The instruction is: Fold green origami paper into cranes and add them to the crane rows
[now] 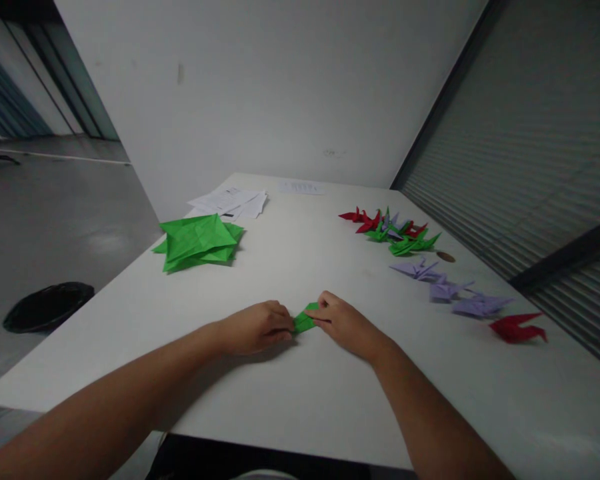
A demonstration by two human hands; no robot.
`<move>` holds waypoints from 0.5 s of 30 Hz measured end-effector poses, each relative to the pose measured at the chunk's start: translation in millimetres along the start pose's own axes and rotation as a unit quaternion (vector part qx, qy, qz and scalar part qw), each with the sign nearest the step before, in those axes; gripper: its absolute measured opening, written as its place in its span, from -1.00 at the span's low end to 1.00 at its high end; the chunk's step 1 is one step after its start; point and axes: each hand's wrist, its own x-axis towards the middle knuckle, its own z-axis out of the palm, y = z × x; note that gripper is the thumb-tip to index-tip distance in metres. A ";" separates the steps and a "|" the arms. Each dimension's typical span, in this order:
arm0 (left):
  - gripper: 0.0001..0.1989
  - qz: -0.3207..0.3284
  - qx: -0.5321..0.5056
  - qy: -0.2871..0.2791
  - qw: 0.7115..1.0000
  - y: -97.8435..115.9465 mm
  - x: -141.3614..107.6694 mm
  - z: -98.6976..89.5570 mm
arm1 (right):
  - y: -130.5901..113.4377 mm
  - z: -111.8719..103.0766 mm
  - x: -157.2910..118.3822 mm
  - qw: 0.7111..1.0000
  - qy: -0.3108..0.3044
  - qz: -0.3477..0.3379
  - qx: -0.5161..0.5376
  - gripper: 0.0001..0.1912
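Note:
A small folded piece of green paper (304, 323) lies on the white table (300, 267) near its front edge, between my two hands. My left hand (263, 327) has its fingers curled together on the left end of the paper. On the right end, my right hand (343, 321) pinches the paper, its index finger lying across the top. The fingertips hide both ends of the piece.
Creased green sheets (197, 241) are stacked at the left, with printed papers (233, 201) behind. Red, green and purple paper cranes (415, 243) line the right side near a brown disc (445, 256). A black bin (47, 308) stands on the floor at left.

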 end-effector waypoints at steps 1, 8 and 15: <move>-0.77 -0.024 0.005 0.017 1.000 -2.8 0.8 0.7 | -0.6 0.4 0.6 1.000 -0.004 -0.001 0.013 -0.80; -0.79 -0.097 0.040 0.075 0.992 -14.9 5.0 12.6 | -7.7 7.8 6.1 0.995 0.013 -0.071 0.070 -0.76; -0.73 -0.058 0.092 0.039 0.993 -10.2 4.5 13.8 | -7.3 13.4 9.6 0.993 0.115 0.030 0.013 -0.77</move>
